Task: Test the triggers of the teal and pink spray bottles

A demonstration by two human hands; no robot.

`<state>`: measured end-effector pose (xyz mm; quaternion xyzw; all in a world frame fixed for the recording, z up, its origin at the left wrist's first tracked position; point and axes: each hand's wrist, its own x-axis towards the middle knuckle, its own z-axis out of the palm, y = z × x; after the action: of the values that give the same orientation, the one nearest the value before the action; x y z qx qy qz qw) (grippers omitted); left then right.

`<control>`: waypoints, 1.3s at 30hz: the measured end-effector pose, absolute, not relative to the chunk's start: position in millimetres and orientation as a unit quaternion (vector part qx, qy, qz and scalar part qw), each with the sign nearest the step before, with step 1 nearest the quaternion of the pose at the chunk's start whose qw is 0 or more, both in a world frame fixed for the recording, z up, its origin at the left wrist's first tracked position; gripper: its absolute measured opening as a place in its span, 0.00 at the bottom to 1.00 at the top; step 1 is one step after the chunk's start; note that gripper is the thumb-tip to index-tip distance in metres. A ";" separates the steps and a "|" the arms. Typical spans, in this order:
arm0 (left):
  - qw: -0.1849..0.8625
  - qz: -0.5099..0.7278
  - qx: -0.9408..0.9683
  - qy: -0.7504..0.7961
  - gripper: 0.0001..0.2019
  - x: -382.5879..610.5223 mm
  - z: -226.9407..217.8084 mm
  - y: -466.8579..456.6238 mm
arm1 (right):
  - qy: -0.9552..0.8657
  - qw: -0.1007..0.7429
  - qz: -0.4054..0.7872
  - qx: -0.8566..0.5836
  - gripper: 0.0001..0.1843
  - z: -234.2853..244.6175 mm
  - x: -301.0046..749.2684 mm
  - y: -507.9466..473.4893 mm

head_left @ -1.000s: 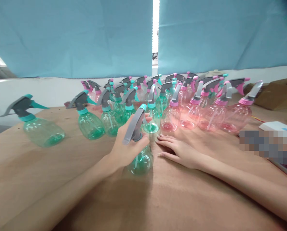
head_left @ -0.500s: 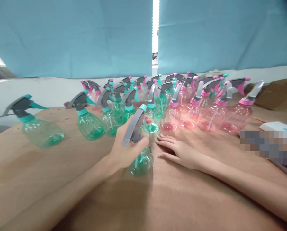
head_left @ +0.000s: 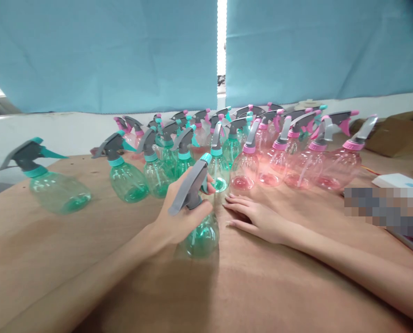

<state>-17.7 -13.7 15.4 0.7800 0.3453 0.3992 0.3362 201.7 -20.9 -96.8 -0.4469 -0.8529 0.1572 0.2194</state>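
Note:
My left hand (head_left: 181,217) is wrapped round the neck of a green spray bottle (head_left: 201,236) with a grey trigger head, which stands on the brown table (head_left: 88,259) in front of me. My right hand (head_left: 258,217) lies flat on the table just right of that bottle, fingers stretched out and holding nothing. Right behind both hands stands a crowd of spray bottles: several green ones (head_left: 157,173) to the left and several pink ones (head_left: 272,164) to the right.
One green bottle (head_left: 55,189) stands apart at the far left. A white box (head_left: 398,181) and a blurred-out patch lie at the right edge, with brown cardboard (head_left: 393,132) behind. Blue curtains (head_left: 105,51) hang beyond the table.
The trigger head of the held bottle has tipped slightly to the left. My right hand has stayed where it was.

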 end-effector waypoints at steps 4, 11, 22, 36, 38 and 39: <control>0.355 0.402 0.771 0.344 0.12 -16.9 16.4 -18.1 | -0.851 0.225 0.159 -0.447 0.30 -96.1 201.1 -21.4; 0.338 0.390 0.799 0.308 0.16 -20.1 11.5 -11.4 | -0.849 0.231 0.161 -0.448 0.29 -94.4 200.3 -22.8; 0.319 0.382 0.797 0.340 0.27 -17.2 6.2 -14.5 | -0.849 0.220 0.162 -0.452 0.31 -95.7 201.1 -21.9; 0.328 0.384 0.797 0.332 0.24 -17.0 6.9 -14.8 | -0.851 0.218 0.148 -0.455 0.30 -94.8 201.0 -21.7; 0.327 0.384 0.799 0.329 0.23 -17.6 6.1 -13.9 | -0.851 0.219 0.147 -0.454 0.30 -95.3 200.9 -21.6; 0.327 0.383 0.799 0.327 0.22 -17.8 5.8 -13.7 | -0.851 0.220 0.147 -0.453 0.30 -95.5 200.9 -21.6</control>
<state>-17.8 -13.7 5.8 0.7994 0.3274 0.3831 0.3271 200.9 -21.6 -95.5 -0.4534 -0.8512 0.1475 0.2195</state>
